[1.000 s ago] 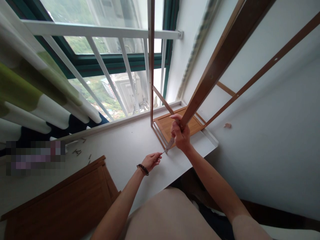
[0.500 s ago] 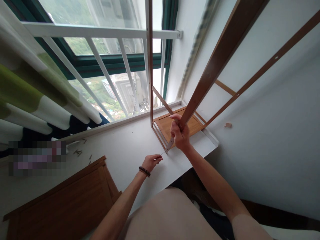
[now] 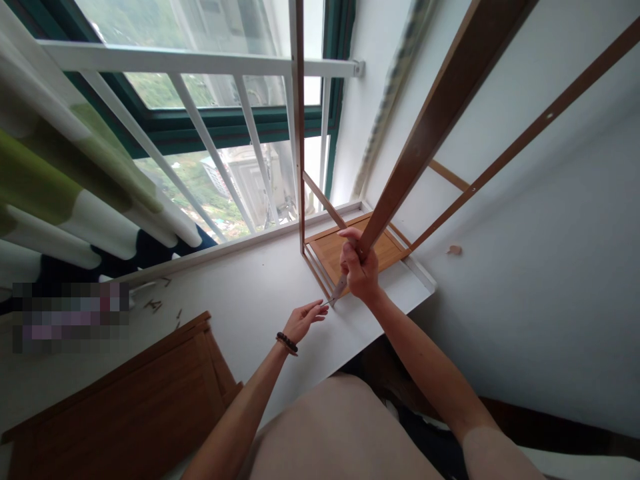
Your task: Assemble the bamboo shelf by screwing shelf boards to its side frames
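A tall brown wooden shelf frame (image 3: 420,157) stands on a white ledge, with a slatless wooden panel (image 3: 325,257) low between its posts. Wrapped round the nearest post close to its foot is my right hand (image 3: 363,270), fingers closed. Just left of that, my left hand (image 3: 304,321), with a dark bead bracelet, pinches a thin metal hex key (image 3: 325,304). The key's tip reaches the lower end of the post, where the screw itself is too small to make out.
Loose wooden panels (image 3: 125,393) lie at the lower left, with several small screws (image 3: 153,305) beyond them. A white railing (image 3: 210,60) and window run along the back, a curtain (image 3: 65,193) hangs left, and a wall (image 3: 560,280) stands right.
My left hand has moved slightly up towards the post, and its fingers have straightened along the hex key. My right hand keeps its grip on the post.
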Motion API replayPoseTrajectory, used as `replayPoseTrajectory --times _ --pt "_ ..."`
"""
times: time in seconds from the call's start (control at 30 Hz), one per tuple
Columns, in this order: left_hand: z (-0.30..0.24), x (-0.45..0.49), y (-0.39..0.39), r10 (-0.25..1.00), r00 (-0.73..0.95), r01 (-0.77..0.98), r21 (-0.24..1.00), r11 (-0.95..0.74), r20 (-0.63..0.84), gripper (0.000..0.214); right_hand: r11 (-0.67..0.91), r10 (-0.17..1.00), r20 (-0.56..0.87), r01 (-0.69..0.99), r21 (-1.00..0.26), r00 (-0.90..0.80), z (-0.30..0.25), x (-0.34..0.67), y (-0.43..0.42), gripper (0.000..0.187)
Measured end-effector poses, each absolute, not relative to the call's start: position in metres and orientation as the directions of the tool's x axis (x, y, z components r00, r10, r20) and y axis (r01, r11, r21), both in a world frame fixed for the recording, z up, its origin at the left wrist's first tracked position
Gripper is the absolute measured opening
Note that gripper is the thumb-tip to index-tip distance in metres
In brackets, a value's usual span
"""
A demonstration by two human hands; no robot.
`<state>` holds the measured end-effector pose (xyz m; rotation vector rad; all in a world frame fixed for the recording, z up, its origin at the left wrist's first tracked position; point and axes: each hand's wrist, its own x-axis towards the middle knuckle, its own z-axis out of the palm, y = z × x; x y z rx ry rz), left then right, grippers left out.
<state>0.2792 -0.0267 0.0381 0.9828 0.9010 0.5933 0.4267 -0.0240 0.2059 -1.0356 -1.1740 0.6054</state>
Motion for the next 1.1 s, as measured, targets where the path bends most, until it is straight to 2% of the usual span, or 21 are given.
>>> replayPoseTrajectory --times 0.17,0.23,0.3,0.4,0.47,0.53,0.63,0.73,0.83,1.0,1.1 --pt "0.033 0.284 -0.022 0.828 0.441 -0.139 0.885 0.444 -0.346 0.059 0.427 0.833 0.449 0.141 -0.893 0.324 0.204 0.427 -0.024 0.022" --pt "0.031 0.285 -0.022 0.843 0.404 -0.142 0.886 0.441 -0.354 0.053 0.425 0.835 0.446 0.139 -0.895 0.323 0.205 0.427 -0.024 0.022" --pt "0.029 0.283 -0.022 0.856 0.387 -0.053 0.919 0.392 -0.343 0.040 0.431 0.834 0.450 0.134 -0.893 0.318 0.205 0.426 -0.024 0.021" --pt "0.027 0.273 -0.025 0.885 0.406 0.135 0.973 0.186 -0.225 0.025 0.440 0.830 0.459 0.132 -0.888 0.316 0.206 0.426 -0.024 0.021" --pt "0.026 0.267 -0.027 0.887 0.442 0.178 0.982 0.060 -0.135 0.022 0.439 0.830 0.457 0.131 -0.889 0.320 0.205 0.426 -0.023 0.022" --pt "0.026 0.265 -0.030 0.880 0.464 0.167 0.986 0.028 -0.104 0.024 0.436 0.832 0.455 0.133 -0.890 0.317 0.205 0.426 -0.023 0.022" --pt "0.028 0.269 -0.033 0.871 0.460 0.096 0.985 0.143 -0.171 0.024 0.440 0.831 0.463 0.145 -0.886 0.308 0.205 0.427 -0.024 0.021" --pt "0.031 0.275 -0.034 0.838 0.474 -0.053 0.941 0.334 -0.270 0.040 0.439 0.832 0.464 0.150 -0.886 0.305 0.205 0.427 -0.024 0.021" --pt "0.032 0.278 -0.033 0.813 0.479 -0.157 0.879 0.450 -0.331 0.049 0.435 0.833 0.456 0.139 -0.890 0.312 0.205 0.427 -0.024 0.022" --pt "0.028 0.276 -0.029 0.763 0.520 -0.185 0.822 0.539 -0.383 0.052 0.442 0.829 0.456 0.121 -0.889 0.323 0.207 0.426 -0.024 0.021" --pt "0.023 0.274 -0.029 0.766 0.538 -0.092 0.878 0.469 -0.352 0.042 0.438 0.833 0.451 0.116 -0.891 0.320 0.207 0.426 -0.024 0.021"
